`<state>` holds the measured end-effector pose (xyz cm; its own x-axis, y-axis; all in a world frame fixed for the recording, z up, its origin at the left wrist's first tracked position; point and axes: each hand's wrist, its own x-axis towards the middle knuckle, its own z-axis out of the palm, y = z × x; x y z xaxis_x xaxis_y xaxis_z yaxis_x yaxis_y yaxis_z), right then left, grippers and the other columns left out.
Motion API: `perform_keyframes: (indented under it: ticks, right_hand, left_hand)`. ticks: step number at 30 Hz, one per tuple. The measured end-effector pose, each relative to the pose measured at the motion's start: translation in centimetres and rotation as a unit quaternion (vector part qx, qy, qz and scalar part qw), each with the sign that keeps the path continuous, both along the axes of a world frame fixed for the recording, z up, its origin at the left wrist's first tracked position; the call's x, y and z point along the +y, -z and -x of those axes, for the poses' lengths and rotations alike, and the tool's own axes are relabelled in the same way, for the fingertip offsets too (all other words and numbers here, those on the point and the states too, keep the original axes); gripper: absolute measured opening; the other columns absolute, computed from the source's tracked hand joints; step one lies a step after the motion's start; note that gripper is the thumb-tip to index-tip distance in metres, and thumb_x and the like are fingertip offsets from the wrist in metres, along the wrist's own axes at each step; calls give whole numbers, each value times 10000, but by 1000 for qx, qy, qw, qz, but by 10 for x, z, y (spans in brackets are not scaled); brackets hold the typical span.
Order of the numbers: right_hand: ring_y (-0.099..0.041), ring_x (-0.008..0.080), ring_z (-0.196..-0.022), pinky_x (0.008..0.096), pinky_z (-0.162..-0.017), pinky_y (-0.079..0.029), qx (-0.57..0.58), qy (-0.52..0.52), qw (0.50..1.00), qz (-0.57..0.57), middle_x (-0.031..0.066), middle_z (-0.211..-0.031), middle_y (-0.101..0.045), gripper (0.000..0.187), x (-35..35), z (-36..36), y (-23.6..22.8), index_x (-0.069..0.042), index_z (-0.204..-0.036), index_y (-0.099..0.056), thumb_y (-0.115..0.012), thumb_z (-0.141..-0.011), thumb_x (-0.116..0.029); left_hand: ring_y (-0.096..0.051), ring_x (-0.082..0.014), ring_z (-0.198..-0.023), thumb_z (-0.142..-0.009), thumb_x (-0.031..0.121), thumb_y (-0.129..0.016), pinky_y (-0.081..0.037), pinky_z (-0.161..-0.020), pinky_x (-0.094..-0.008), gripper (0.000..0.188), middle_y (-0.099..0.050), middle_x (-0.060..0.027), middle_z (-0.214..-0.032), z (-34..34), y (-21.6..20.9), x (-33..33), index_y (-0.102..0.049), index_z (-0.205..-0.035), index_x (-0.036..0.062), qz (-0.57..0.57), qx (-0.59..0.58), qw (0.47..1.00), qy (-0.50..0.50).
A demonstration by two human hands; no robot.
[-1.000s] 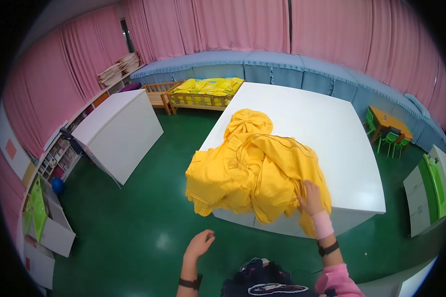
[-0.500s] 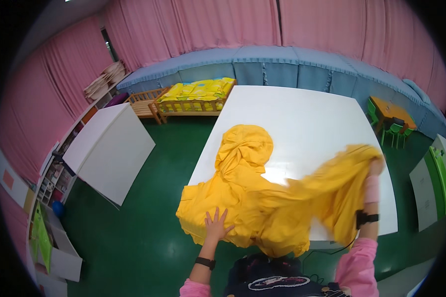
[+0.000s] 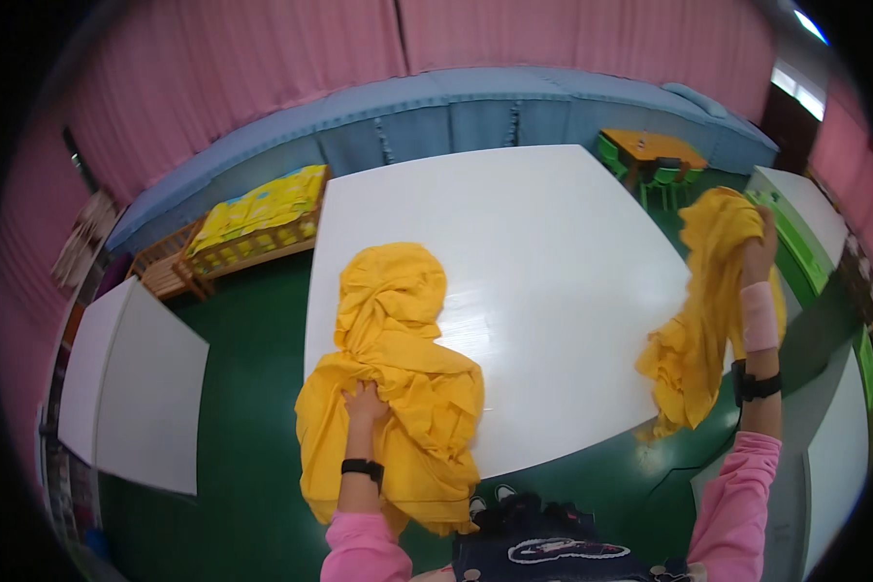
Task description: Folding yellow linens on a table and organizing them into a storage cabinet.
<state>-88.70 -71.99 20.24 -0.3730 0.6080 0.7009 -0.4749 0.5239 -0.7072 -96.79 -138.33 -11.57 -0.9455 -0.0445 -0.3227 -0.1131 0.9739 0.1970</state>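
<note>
A crumpled pile of yellow cloth (image 3: 427, 388) lies over the near left part of a white table (image 3: 524, 233), with a rounded, gathered lobe at its far end. Some of it hangs past the table's near edge. My left hand (image 3: 365, 403) is on this pile, its fingers curled into the folds. Out at the right, my right hand (image 3: 760, 254) grips a second, bunched yellow cloth (image 3: 706, 310), held up beside the table's right edge so that it hangs down. Whether these are garments I cannot tell. The fingertips of both hands are partly hidden.
A white cabinet-like block (image 3: 150, 398) stands on the green floor (image 3: 252, 388) at left. Behind are a small wooden bed (image 3: 257, 233) with yellow bedding and a blue-covered bench (image 3: 427, 121). An orange table (image 3: 650, 147) with green chairs and white-and-green units (image 3: 795, 223) stand at right.
My right hand has swung outward with its cloth, which now hangs apart from the pile. My left hand's spread fingers have curled into the pile. The view has turned right.
</note>
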Motion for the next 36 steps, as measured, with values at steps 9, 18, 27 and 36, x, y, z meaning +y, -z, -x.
perform_keyframes:
  ticks: [9, 18, 27, 36]
  right_hand:
    - [-414, 119, -684, 222, -661, -365, -114, 35, 934, -338, 25, -700, -430, 92, -86, -84, -72, -3, -758, -429, -520, -763, 6]
    - [-391, 59, -673, 199, -615, -345, -232, -62, 926, -292, -24, -686, -441, 150, -68, -211, -115, -1, -726, -435, -571, -763, -51]
    - [-401, 38, -806, 172, -720, -347, -295, -151, 929, -164, -28, -792, -414, 99, 101, -303, -58, -56, -859, -423, -515, -824, -66]
    - [-543, 97, -818, 237, -767, -432, -415, -239, 864, -154, 45, -856, -607, 268, 186, -343, 22, 6, -1010, -582, -476, -769, 52]
  left_hand:
    - [-485, -322, -1075, -712, 315, -712, -374, -939, -403, 632, -487, -167, -1186, -111, -92, 179, -442, -1195, 8, -464, -18, 854, 236]
    - [-438, -255, -1144, -779, 256, -652, -340, -963, -334, 597, -472, -167, -1213, -182, -35, 366, -395, -1230, -40, -644, -28, 722, 249]
    - [-472, -71, -802, -932, 176, -424, -401, -706, -229, 176, -536, -16, -847, -235, -48, 391, -526, -960, 35, -668, 62, 738, 71]
    - [-476, -133, -952, -931, 243, -425, -388, -832, -254, 287, -508, -61, -1021, -240, -162, 329, -478, -1115, 28, -635, 272, 719, -76]
